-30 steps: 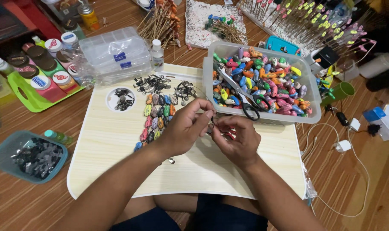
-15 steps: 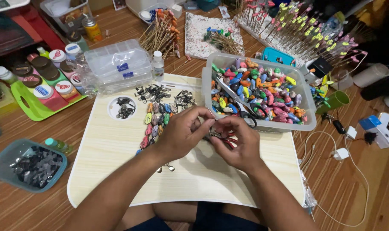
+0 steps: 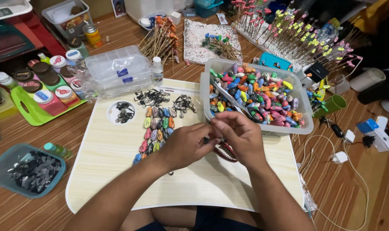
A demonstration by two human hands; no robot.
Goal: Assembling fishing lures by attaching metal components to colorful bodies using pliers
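Observation:
My left hand (image 3: 183,147) and my right hand (image 3: 242,136) meet over the pale wooden lap board (image 3: 117,175). Their fingertips pinch one small piece (image 3: 210,139) between them, and most of it is hidden. Just left of my hands lie rows of small colourful painted pieces (image 3: 156,130). Heaps of black metal clasps (image 3: 153,98) lie beyond those rows, and a small white dish (image 3: 123,113) holds more clasps. A clear bin (image 3: 306,125) full of colourful pieces stands right behind my right hand. A red loop (image 3: 227,153) shows under that hand.
A clear organiser box (image 3: 117,70) and a green tray of paint jars (image 3: 21,99) stand at the left. A blue tub of dark pieces (image 3: 1,169) is near left. Skewers with coloured heads (image 3: 305,40), a green cup (image 3: 336,104) and white cables (image 3: 341,157) fill the right.
My hands stay joined on the small piece and have shifted slightly right, closer to the bin. The view has tilted a little.

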